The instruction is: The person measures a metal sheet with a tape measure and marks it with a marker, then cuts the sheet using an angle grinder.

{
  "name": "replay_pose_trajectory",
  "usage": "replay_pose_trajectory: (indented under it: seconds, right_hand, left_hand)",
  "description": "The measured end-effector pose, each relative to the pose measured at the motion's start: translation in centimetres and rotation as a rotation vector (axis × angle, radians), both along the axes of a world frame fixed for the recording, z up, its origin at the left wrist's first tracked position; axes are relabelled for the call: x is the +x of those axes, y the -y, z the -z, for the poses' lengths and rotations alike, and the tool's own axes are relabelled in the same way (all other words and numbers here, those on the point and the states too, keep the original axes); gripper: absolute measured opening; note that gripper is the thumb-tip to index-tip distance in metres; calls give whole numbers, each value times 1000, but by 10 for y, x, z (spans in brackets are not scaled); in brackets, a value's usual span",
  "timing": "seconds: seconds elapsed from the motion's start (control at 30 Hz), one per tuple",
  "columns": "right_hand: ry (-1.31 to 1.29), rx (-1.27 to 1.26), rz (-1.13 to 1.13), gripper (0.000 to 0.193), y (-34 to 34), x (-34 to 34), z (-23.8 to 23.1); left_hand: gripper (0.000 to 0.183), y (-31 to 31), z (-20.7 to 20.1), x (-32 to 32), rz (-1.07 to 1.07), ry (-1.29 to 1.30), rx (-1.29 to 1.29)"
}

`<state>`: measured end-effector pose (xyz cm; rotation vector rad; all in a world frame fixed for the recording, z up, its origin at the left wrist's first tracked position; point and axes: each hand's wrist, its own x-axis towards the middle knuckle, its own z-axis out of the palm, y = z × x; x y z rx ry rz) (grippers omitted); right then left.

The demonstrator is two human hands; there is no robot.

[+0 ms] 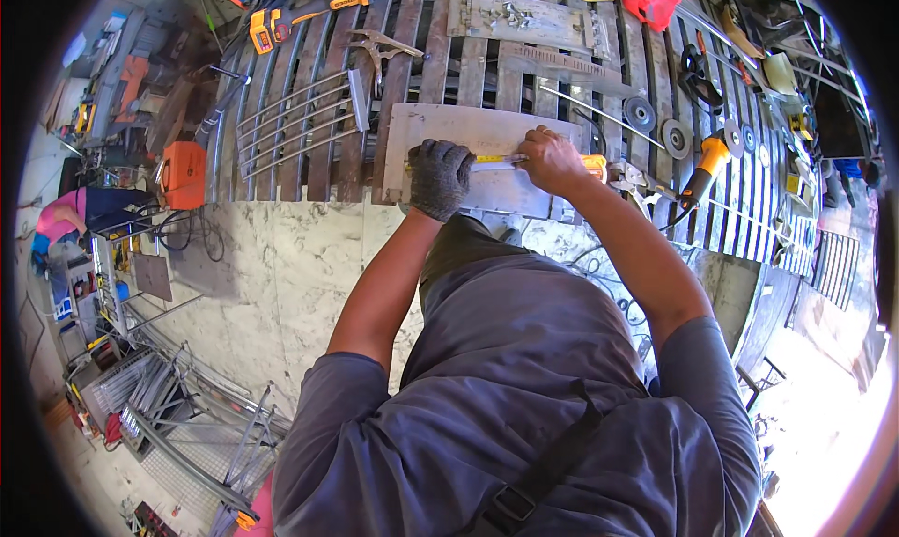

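- Spanning the gap between the two hands, a yellow tape measure blade lies across the metal plate, its long axis running left to right, roughly along the plate's longer side.
- The gloved left hand rests over the left part of the plate, its fingers curled down at the blade's left end; whether they grip the blade or only press on it, I cannot tell.
- The bare right hand is over the plate's right part, thumb and fingers drawn together, seemingly pinching the blade; the exact contact is partly hidden.
- From the right fingers the visible stretch of blade lies leftward; from the left fingers it lies rightward. Each hand is the nearer one to its own end.
- Just beyond the plate's right edge shows a yellow-orange object; whether it joins the blade is hidden by the hand.
- The plate lies at the near edge of the slatted counter. Left of it is a grille of metal rods; beyond its far left corner, locking pliers; well to its right, a yellow-and-black angle grinder.
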<state>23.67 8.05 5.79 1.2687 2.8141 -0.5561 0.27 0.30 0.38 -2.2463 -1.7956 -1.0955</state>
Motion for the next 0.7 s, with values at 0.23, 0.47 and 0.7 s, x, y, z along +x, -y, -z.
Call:
replay_pose_trajectory:
  seconds: [0.23, 0.47, 0.7]
  right_hand:
    - [-25, -18, -8, 21, -4, 3, 4]
    - [-31, -40, -21, 22, -8, 2, 2]
    - [20, -44, -4, 23, -6, -1, 0]
  left_hand:
    - [9, -4, -1, 0, 5, -11, -24]
    - [10, -7, -4, -3, 21, -2, -38]
    - [11, -5, -3, -2, 12, 18, -29]
